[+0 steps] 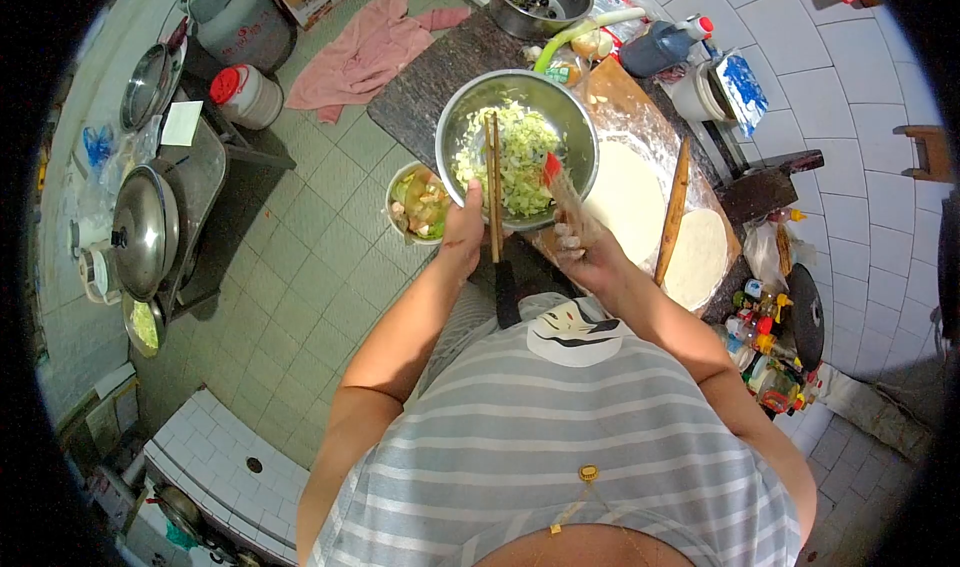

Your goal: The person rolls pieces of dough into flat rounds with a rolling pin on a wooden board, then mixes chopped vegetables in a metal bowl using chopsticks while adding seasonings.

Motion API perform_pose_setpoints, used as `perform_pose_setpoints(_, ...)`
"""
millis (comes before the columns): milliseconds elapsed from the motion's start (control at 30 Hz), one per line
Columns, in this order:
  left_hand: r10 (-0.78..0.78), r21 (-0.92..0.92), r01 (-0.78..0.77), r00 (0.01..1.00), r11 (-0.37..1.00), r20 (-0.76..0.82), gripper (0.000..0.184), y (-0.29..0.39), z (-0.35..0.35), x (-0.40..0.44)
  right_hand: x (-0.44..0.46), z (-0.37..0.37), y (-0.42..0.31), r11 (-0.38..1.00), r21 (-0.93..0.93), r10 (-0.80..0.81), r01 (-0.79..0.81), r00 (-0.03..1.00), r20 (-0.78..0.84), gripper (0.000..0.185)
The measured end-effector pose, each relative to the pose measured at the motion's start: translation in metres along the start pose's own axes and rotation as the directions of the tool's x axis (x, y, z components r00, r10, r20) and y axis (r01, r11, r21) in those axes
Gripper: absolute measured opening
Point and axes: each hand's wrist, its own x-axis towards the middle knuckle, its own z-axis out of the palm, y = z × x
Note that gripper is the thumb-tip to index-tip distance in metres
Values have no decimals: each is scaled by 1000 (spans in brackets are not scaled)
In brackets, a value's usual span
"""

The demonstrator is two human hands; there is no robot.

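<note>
My left hand (462,235) is closed on the near left rim of a steel bowl (447,117), thumb over the edge. Chopped pale green vegetable (520,147) fills the bowl's bottom. A pair of wooden chopsticks (494,197) leans in it, its near ends beside my left thumb. Flour whitens the fingers of my right hand (588,252), which are wrapped around a translucent container with a red end (552,171). That container tilts over the bowl's right rim; its exact kind is unclear. A black handle (507,292) sticks out below the bowl toward my body.
To the right, a floured wooden board (612,92) bears two rolled dough sheets (625,192) and a rolling pin (674,212). A smaller bowl of scraps (420,205) stands at left. Behind are a dark pot (540,17) and a dark bottle (655,49). Several seasoning bottles (765,342) crowd the right.
</note>
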Motion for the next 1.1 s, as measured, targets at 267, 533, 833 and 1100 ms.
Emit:
perform_pose_setpoints(267, 31, -22, -32, 999, 999, -39, 44, -23, -12, 26, 4, -25, -40, 245, -903, -689, 352, 719, 94, 23)
perform_pose_setpoints(533, -28, 72, 36, 994, 997, -105, 48, 26, 9, -21, 105, -70, -218, -191, -888, -947, 418, 162, 279, 32)
perform_pose_setpoints(833, 24, 95, -24, 1000, 995, -2, 31, 54, 12, -20, 57, 24, -102, -157, -910, -568, 385, 718, 402, 21)
perform_pose_setpoints(1100, 77, 166, -116, 972, 979, 223, 22, 70, 49, -52, -2, 87, -71, -884, 223, 382, 411, 357, 853, 15)
